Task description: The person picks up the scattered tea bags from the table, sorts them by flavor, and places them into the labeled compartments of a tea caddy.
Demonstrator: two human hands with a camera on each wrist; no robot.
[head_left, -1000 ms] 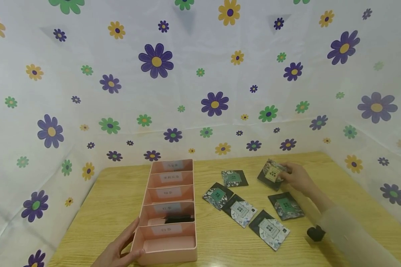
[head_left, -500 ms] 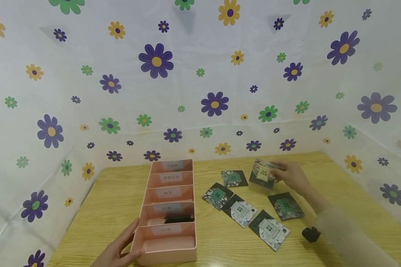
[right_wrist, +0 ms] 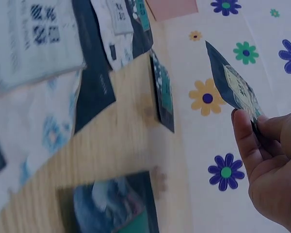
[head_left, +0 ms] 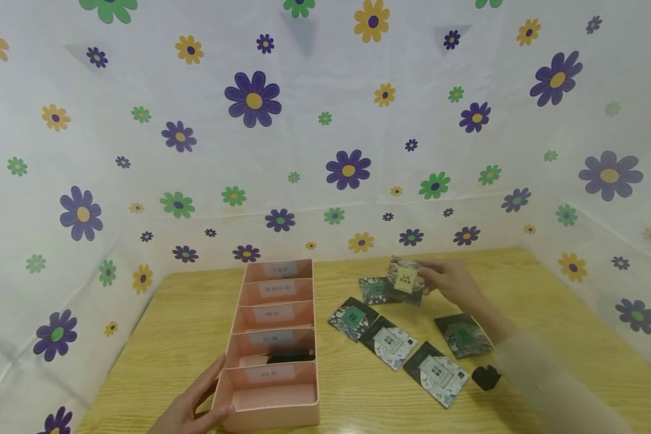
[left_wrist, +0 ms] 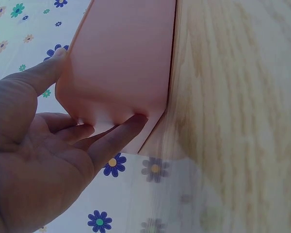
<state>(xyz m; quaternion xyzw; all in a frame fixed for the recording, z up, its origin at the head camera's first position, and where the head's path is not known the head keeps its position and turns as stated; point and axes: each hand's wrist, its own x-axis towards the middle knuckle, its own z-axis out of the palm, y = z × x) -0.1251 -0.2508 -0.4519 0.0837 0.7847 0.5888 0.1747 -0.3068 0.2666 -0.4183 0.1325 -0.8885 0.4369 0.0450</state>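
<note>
My right hand (head_left: 451, 284) pinches a square tea packet (head_left: 404, 281) with a pale yellow label between thumb and fingers. The packet is raised and tilted above the table, partly covering a green-labelled packet (head_left: 371, 290) in the head view. In the right wrist view the held packet (right_wrist: 233, 87) appears nearly edge-on. My left hand (head_left: 195, 402) rests against the near left corner of a long pink divided box (head_left: 273, 417). Its thumb and mostly straight fingers touch the outer walls, as the left wrist view of the box (left_wrist: 119, 53) shows.
Right of the box lie more packets: green-labelled ones (head_left: 352, 317) (head_left: 463, 335) and white-labelled ones (head_left: 389, 342) (head_left: 437, 374). A dark packet (head_left: 290, 357) sits in the second compartment from the front. A small black object (head_left: 486, 378) is beside the right sleeve. Flower-patterned cloth (head_left: 304, 144) surrounds the table.
My right hand has moved left, lifting the yellow-labelled packet and bringing it more upright, over the back green-labelled packet. The left hand and the box have stayed still.
</note>
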